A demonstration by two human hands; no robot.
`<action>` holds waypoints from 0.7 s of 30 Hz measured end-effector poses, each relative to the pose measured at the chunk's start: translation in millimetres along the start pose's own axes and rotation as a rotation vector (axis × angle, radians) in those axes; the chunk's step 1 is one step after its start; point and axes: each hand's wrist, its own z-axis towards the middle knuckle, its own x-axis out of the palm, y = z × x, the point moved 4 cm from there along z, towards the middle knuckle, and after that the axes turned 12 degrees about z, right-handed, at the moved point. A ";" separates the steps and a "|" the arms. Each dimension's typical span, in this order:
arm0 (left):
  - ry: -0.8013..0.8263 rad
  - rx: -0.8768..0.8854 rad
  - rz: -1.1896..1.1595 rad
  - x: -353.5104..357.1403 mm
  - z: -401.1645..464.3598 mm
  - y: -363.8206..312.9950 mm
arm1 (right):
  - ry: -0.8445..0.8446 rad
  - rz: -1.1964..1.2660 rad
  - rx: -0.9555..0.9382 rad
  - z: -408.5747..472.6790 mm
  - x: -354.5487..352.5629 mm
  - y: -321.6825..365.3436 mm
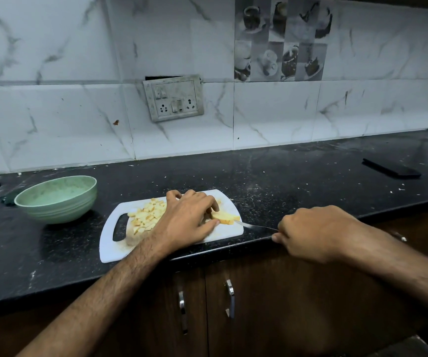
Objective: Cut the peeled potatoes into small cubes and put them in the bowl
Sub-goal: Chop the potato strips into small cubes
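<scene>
Cutting step: left hand pinning potato piece on cutting board, right hand gripping knife at three o'clock, cubes heaped toward nine o'clock, bowl beyond; next, likely downward slicing.

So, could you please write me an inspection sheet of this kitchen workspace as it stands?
Surface: black countertop, speckled with crumbs.
Job's things: white cutting board with potato cubes and an uncut potato piece; green bowl beside it, no cubes visible inside.
Clutter: dark phone far right.
Hands: left hand holds the potato piece; right hand grips the knife.
Cables: nothing seen.
Surroundings: marble-look tiles, switch socket, wooden cabinets.
</scene>
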 end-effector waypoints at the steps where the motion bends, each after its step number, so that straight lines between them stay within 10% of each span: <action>1: 0.002 0.004 0.007 -0.5 -0.6 0.3 | -0.013 -0.010 -0.003 2.4 -0.1 0.7; 21: -0.012 0.038 -0.221 -2.6 -14.0 8.8 | -0.125 0.186 -0.001 35.5 14.4 -1.3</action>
